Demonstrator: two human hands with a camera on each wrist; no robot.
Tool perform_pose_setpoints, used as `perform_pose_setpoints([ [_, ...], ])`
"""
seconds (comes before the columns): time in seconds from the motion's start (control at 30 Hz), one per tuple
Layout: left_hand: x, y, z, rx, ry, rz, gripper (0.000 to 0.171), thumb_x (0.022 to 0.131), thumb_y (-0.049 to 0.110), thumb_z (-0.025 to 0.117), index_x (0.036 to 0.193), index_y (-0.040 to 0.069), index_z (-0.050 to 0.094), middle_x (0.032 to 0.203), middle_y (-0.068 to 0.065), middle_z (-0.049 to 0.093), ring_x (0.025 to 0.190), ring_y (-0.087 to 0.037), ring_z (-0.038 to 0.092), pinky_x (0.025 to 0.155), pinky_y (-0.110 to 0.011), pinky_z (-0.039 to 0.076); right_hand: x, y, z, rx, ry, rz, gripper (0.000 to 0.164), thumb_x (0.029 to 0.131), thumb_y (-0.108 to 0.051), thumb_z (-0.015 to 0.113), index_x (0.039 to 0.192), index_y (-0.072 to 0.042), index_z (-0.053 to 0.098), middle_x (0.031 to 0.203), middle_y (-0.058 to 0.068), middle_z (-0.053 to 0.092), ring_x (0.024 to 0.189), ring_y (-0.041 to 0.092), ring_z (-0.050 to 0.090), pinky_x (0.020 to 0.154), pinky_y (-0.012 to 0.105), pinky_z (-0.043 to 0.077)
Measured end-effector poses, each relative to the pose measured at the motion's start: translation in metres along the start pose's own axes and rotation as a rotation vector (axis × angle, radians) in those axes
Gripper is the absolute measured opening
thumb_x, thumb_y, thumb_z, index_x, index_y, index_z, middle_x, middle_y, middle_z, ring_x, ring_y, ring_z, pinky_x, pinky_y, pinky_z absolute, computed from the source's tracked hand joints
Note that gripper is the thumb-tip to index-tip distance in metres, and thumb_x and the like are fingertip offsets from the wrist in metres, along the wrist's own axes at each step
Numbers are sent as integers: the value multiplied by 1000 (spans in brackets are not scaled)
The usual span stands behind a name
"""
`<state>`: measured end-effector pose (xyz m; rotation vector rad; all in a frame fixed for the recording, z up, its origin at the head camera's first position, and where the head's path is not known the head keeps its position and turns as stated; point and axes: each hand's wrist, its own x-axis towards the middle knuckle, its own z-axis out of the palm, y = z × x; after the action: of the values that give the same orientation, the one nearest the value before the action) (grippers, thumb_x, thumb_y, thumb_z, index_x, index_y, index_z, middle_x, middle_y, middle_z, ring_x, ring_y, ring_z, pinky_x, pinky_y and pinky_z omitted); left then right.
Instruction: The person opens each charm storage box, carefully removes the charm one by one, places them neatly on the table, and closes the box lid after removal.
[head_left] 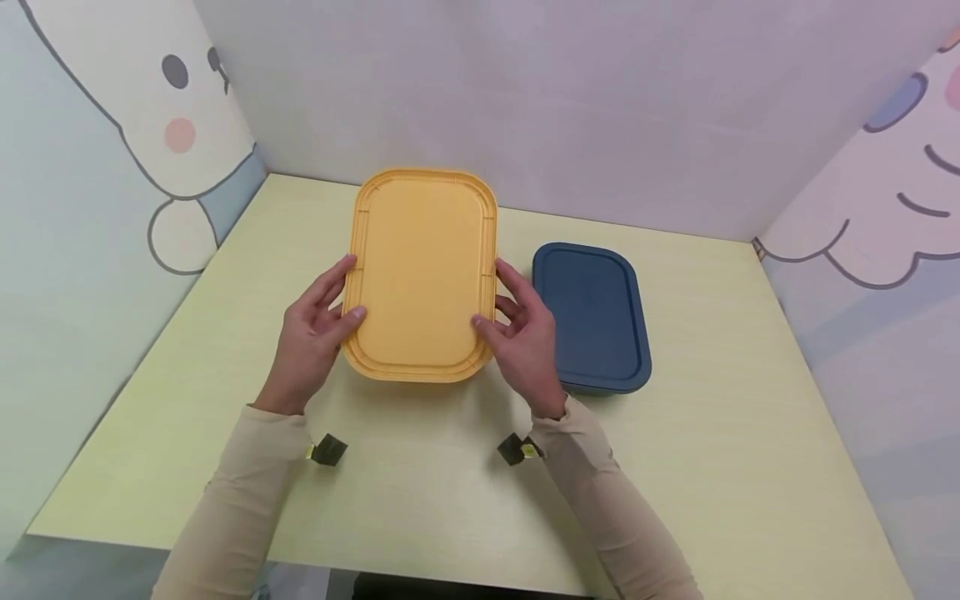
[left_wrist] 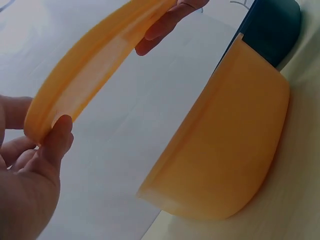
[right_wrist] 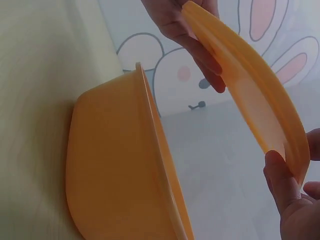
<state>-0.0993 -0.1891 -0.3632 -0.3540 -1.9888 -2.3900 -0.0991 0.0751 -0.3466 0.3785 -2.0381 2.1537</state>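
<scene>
A yellow rectangular lid (head_left: 422, 271) with rounded corners is held up by its two long sides. My left hand (head_left: 311, 329) pinches its left edge, thumb on the upper face. On the opposite edge my right hand (head_left: 525, 329) grips it in the same way. Below the lid, apart from it, stands an open-topped yellow container (left_wrist: 225, 135), upright on the table. From the head view the lid hides this container. In the right wrist view a clear gap shows between the lid (right_wrist: 255, 95) and the container's rim.
A dark blue container with its lid (head_left: 592, 317) on stands right of the yellow one, close to my right hand. The pale yellow table (head_left: 712, 467) has a back wall (head_left: 562, 108) and side panels with cartoon drawings. Small black wrist cameras (head_left: 328, 450) sit at both cuffs.
</scene>
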Motion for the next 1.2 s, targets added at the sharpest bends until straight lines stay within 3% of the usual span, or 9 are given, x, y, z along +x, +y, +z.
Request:
perform_pose_setpoints([
  [0.23, -1, -1, 0, -87, -14, -22, 61, 100, 0, 56, 156, 12, 37, 166, -10, 27, 127, -6, 60, 94, -24, 57, 0, 2, -1, 2, -8, 20, 68, 86, 15, 63, 149, -4, 45, 153, 10, 47, 120, 36, 64, 88, 25, 62],
  [0.57, -2, -2, -2, 19, -47, -41, 51, 98, 3, 62, 147, 5, 49, 141, -7, 55, 110, -8, 70, 89, -23, 61, -2, 3, -1, -1, -32, 51, 68, 87, 13, 64, 150, -6, 44, 154, 9, 46, 120, 38, 64, 87, 24, 62],
  [0.9, -3, -6, -5, -103, 78, 14, 47, 95, -4, 62, 141, 0, 53, 130, -7, 61, 104, -12, 73, 83, -27, 62, -1, -1, -3, -46, -87, 42, 63, 93, 6, 63, 151, -6, 41, 156, 10, 44, 122, 37, 62, 91, 23, 61],
  [1.03, -5, -4, -18, -139, 108, 16, 45, 95, -3, 62, 139, 0, 54, 128, -7, 62, 102, -12, 73, 84, -27, 62, -2, -5, -10, -75, -92, 10, 62, 95, 5, 61, 152, -5, 39, 156, 11, 45, 124, 39, 63, 93, 22, 60],
  [1.2, -6, -4, -49, -193, 148, 39, 41, 94, -7, 62, 134, -3, 58, 124, -9, 66, 97, -13, 75, 82, -27, 62, -7, -12, -24, -106, -85, -6, 62, 96, 5, 59, 153, -6, 37, 155, 10, 46, 122, 40, 64, 91, 26, 62],
])
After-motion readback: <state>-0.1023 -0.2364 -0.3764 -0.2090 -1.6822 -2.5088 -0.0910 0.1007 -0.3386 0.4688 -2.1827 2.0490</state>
